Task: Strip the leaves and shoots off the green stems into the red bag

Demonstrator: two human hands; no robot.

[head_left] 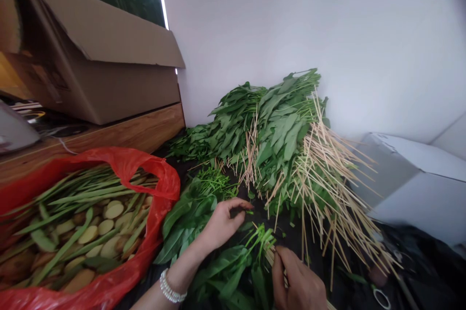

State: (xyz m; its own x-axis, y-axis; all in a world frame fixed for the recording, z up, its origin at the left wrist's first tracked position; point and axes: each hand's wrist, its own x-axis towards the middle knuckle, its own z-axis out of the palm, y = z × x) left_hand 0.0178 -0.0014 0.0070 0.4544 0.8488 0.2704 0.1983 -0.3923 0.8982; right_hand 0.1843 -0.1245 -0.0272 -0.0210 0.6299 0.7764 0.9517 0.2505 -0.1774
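Observation:
My right hand is closed around pale thin bamboo skewers, low in the view. Green stems of a leafy bunch are gathered at the skewers' upper end, its broad leaves spreading to the left. Above this bunch, my left hand has its fingers bent, with a gap between thumb and forefinger. A tiny green bit shows at its fingertips; whether they touch it I cannot tell. More loose leafy greens lie just left of that hand.
Leafy greens on skewers are heaped against the white wall, sticks fanning right. A red plastic bag of green beans and sliced potatoes stands left. Behind it, a cardboard box rests on a wooden surface. A white box stands right.

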